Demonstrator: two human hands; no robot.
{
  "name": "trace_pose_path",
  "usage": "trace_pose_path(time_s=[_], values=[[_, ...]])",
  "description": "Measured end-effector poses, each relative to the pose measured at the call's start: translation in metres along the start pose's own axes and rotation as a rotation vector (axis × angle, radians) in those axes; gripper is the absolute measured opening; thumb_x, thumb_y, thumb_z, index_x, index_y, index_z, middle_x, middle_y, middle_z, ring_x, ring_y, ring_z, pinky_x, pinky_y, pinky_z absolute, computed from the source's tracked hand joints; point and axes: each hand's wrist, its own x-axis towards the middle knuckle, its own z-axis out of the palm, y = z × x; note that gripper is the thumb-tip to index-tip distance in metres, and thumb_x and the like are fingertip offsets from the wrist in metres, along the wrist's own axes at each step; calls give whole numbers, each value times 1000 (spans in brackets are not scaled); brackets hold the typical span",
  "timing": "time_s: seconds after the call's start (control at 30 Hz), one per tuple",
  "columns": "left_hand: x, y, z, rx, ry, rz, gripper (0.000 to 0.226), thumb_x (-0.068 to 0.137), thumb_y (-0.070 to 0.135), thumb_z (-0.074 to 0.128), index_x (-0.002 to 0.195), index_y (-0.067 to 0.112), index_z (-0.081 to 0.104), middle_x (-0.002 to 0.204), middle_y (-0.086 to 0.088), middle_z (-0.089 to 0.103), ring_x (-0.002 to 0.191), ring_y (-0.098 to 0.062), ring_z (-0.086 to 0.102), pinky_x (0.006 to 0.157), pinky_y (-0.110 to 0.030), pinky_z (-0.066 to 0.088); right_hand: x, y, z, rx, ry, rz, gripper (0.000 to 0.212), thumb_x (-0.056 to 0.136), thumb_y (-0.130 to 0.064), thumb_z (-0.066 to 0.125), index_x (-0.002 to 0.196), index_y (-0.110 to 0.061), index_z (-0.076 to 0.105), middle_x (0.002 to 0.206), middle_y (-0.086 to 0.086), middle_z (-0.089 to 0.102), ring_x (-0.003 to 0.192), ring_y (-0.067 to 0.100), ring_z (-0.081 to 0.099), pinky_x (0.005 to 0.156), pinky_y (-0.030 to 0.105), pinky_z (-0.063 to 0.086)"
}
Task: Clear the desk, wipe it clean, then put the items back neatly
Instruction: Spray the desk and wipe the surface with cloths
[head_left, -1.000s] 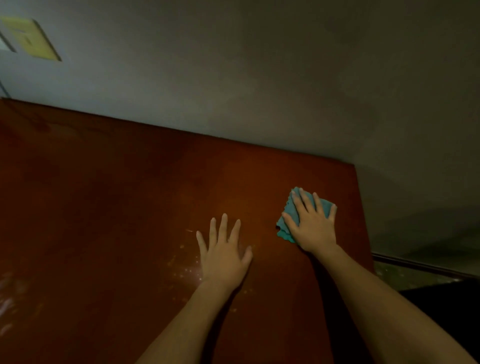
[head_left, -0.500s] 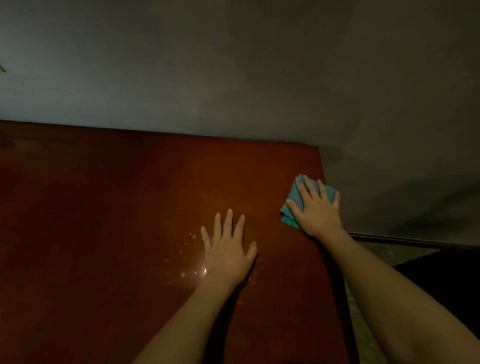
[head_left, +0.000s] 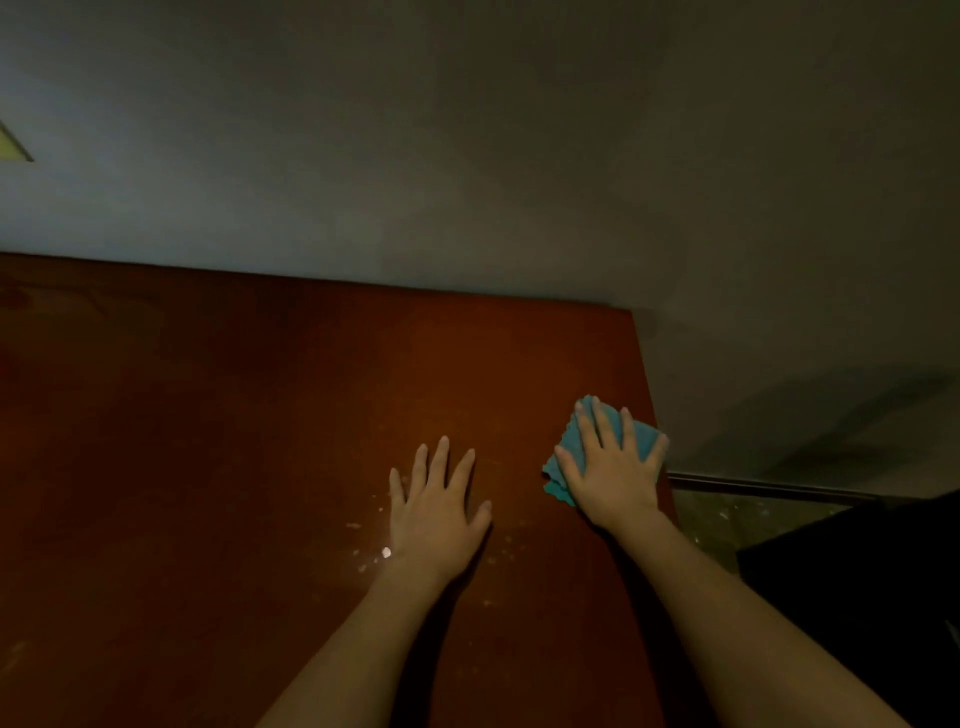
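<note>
A reddish-brown worktop (head_left: 208, 467) fills the left and centre of the view, its broad left stretch bare and dim; its far edge meets a grey wall (head_left: 467, 156), and a yellowish patch (head_left: 13, 148) shows on that wall at the far left. Near the middle, pale specks (head_left: 371, 553) lie scattered on the wood, one of them catching a bright glint; just right of them the left hand (head_left: 436, 512) rests flat on the worktop, palm down, fingers straight and spread, holding nothing. Bare wood separates it from the right hand (head_left: 615, 475), which lies further right and a little farther away; that hand presses a teal cloth (head_left: 605, 431) against the surface with straight, splayed fingers, not curled round it. The cloth is bunched under the palm, its scalloped edge showing on the left and its far part beyond the fingertips; it sits at the worktop's right edge, with the little finger right at that edge. Past the edge the floor (head_left: 727, 519) lies lower, pale and speckled; a dark rail (head_left: 769, 486) runs along the foot of the wall, and a black shape (head_left: 857, 571) fills the near right corner.
</note>
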Motion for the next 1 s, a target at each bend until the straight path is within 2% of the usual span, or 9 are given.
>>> trace_pose_path(time_s=[0.13,0.27,0.6,1.0], values=[[-8,-38,-9,-11,8,-41,64,96,56,26,150,35,-2,159,2,-14,145,-20,-17,115,-47,-9,0,-41,1,-13,-9,-55,66,97,-57,12,150,-28,-13,159,-7,-16,146,26,-15,109,64,-7],[-11,-88,-22,-31,46,-92,65,97,56,26,151,34,-1,159,1,-13,145,-20,-15,115,-46,-8,8,-109,5,-26,-5,-139,66,96,-60,8,150,-29,-11,159,-6,-14,146,26,-15,109,64,-9],[-32,-266,-62,-95,111,-328,67,95,59,29,150,34,0,159,2,-10,146,-20,-12,116,-47,-6,35,-317,17,-77,6,-417,67,96,-59,13,151,-28,-8,160,-5,-11,146,27,-13,109,64,-8],[-58,-474,-109,-138,175,-513,68,94,59,32,151,34,5,160,3,-5,147,-20,-8,118,-47,-1,50,-573,35,-136,-11,-622,67,95,-61,11,150,-30,-12,159,-6,-14,146,28,-12,109,68,-5]])
